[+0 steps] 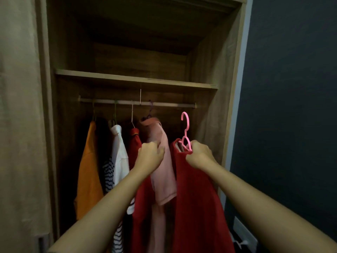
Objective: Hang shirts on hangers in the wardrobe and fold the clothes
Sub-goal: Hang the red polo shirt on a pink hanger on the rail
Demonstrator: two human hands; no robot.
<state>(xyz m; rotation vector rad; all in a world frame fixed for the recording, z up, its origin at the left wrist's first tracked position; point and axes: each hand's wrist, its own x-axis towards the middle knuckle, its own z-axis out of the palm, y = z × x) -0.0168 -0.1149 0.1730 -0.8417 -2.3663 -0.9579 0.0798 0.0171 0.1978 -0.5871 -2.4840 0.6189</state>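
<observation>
A red shirt [197, 198] hangs on a pink hanger [185, 128] whose hook is below the wardrobe rail [164, 104], off it. My right hand [199, 154] grips the hanger and the shirt's collar. My left hand [150, 156] is curled against the pink shirt [164, 176] that hangs on the rail on a purple hanger. Further left on the rail hang a red shirt [134, 143], a white shirt [119, 152] over a striped garment [108, 176], and an orange shirt [89, 176].
A wooden shelf [135, 79] runs above the rail. The wardrobe's right side panel [213, 110] stands close to the held hanger. A dark wall [291, 106] is on the right, with a white socket plate [244, 232] low down.
</observation>
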